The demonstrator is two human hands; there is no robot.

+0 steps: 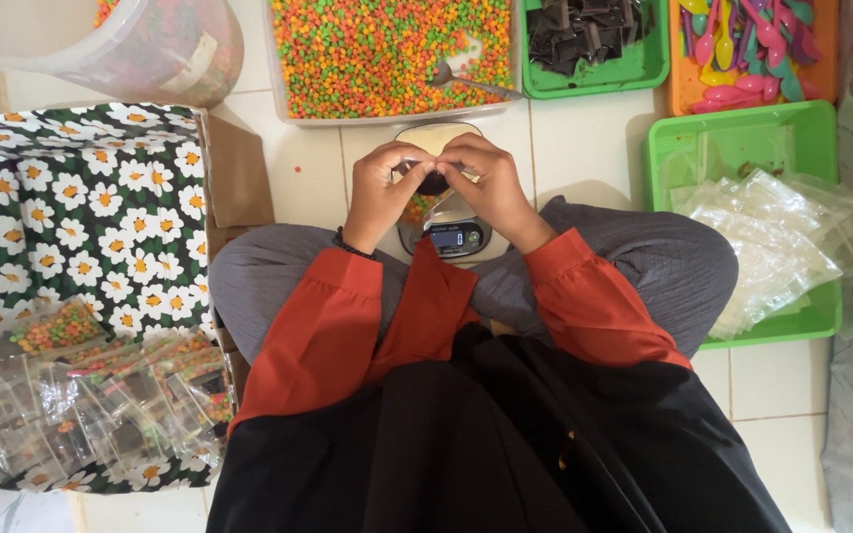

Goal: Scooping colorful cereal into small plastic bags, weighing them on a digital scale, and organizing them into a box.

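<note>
A: Head view: both hands, left hand (379, 192) and right hand (491, 188), pinch a small clear bag (433, 176) above the digital scale (451, 235).

B: Sealing step, I'd judge; pressing the strip evenly comes next, candy tray (392, 54) beyond.

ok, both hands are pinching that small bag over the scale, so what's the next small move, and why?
Probably run the fingertips along the bag's top edge to close it. Both the left hand and the right hand pinch the small clear bag at its top, above the scale, and colourful candy shows in its lower part. Whether it is already sealed cannot be told.
</note>
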